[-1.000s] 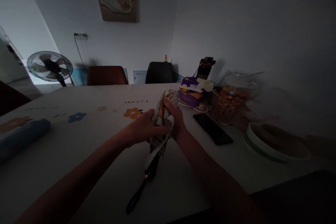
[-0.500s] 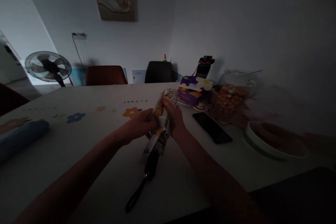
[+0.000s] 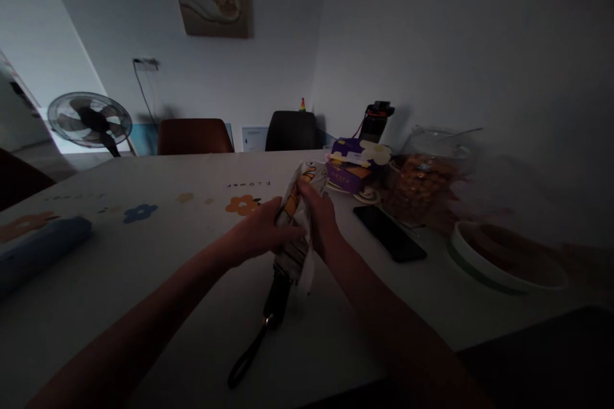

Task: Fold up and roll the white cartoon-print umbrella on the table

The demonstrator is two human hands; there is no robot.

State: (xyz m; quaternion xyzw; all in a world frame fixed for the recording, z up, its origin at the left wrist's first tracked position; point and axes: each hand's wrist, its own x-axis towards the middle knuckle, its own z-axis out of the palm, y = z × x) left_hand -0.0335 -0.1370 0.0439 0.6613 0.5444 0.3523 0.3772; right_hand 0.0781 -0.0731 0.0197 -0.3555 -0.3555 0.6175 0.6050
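Observation:
A folding umbrella [image 3: 290, 259] with pale, orange-patterned cloth lies between my hands, its canopy gathered close along the shaft. Its black handle [image 3: 277, 300] points towards me, with a wrist strap [image 3: 247, 358] trailing on the tablecloth. My left hand [image 3: 261, 227] wraps the cloth from the left side, thumb laid across it. On the other side my right hand [image 3: 320, 214] grips the fabric, thumb on top near the far end. A loose flap of cloth hangs below my right hand. Some fingertips are hidden behind the cloth.
Right of my hands lie a black phone [image 3: 389, 233], a purple box [image 3: 352, 169], a glass jar [image 3: 422, 172] of brown pieces and a white bowl [image 3: 499, 268]. A blue cloth bundle [image 3: 45, 246] rests at left on the flowered tablecloth [image 3: 167, 287]. Chairs and a fan [image 3: 91, 120] stand beyond.
My left thumb has moved rightward across the umbrella. The loose cloth flap has gone from the umbrella's left side to its right, under my right hand, which stays nearly still.

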